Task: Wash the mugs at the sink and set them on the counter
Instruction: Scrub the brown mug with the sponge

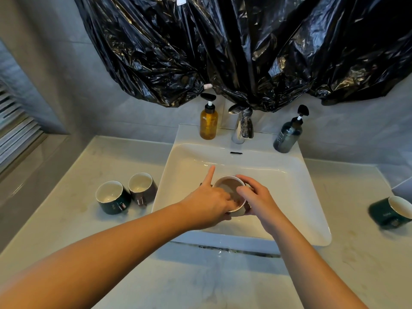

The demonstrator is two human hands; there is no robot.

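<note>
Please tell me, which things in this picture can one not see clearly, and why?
Head view:
- mug: its outer wall is mostly covered by the left hand and right hand.
- sink: part of its bottom is hidden under the mug and hands.
- faucet: its top is covered by the black plastic sheet.
- grey bottle: the label print is too small to read.

The white-lined mug (227, 185) sat upright, gripped by the fingers (245, 189). A green mug (112, 197) and a brown mug (143, 188) stood well left of them; a second green mug (389, 215), well right.
</note>
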